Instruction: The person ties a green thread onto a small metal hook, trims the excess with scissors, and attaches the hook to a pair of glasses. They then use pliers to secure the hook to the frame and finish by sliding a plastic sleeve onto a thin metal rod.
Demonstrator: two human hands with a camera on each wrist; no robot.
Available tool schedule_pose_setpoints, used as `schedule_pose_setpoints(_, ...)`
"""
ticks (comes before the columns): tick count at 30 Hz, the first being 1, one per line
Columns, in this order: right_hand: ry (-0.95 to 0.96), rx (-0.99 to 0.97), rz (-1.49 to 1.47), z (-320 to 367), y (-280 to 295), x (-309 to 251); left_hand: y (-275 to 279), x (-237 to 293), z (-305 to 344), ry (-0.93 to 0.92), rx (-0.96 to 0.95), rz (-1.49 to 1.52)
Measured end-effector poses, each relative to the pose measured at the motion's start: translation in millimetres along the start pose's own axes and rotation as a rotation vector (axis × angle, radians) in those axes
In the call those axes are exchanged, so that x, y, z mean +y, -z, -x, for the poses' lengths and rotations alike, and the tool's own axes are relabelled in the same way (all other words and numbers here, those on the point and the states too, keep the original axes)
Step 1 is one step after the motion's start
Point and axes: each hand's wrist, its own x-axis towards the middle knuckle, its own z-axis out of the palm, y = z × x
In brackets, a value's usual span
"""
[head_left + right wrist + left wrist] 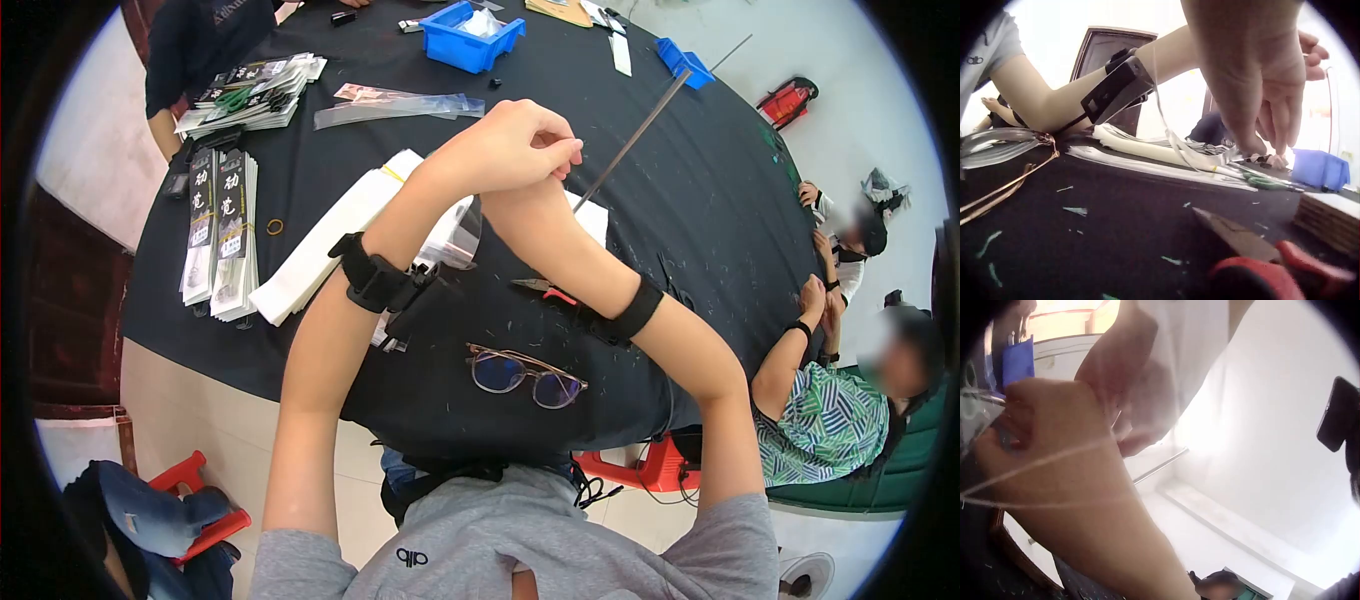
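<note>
The thin metal rod (pixel 640 130) is seen just below the curled left hand (pixel 510 150); what this or the right hand (pixel 1260 81) grips cannot be told. The rod is judged light, stiff and slippery, best pinched near its end.

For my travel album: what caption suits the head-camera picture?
Left hand meets right hand above a black table beside a thin metal rod; eyeglasses and red-handled pliers lie beneath.

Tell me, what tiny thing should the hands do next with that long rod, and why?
Probably slide the rod gently toward the bag. The left hand and right hand meet above the table, the bag hangs just under them, and the rod's near end is hidden there, so I cannot tell if it is in.
</note>
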Motion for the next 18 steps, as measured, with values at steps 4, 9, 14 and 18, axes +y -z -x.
schedule_pose_setpoints(4,-0.062,-0.072,-0.175,17.8,23.8,9.3,4.9,1.3,4.7,-0.099,-0.060,-0.128)
schedule_pose_setpoints(9,-0.078,-0.086,-0.145,43.5,49.6,18.1,9.2,8.1,8.9,-0.094,-0.168,-0.243)
schedule_pose_setpoints(14,0.073,0.208,-0.212,69.7,95.3,45.4,9.4,7.8,9.5,-0.111,-0.170,-0.199)
schedule_pose_setpoints(18,-0.051,0.022,-0.738,104.4,114.3,77.3,7.9,5.3,7.1,-0.134,-0.174,-0.160)
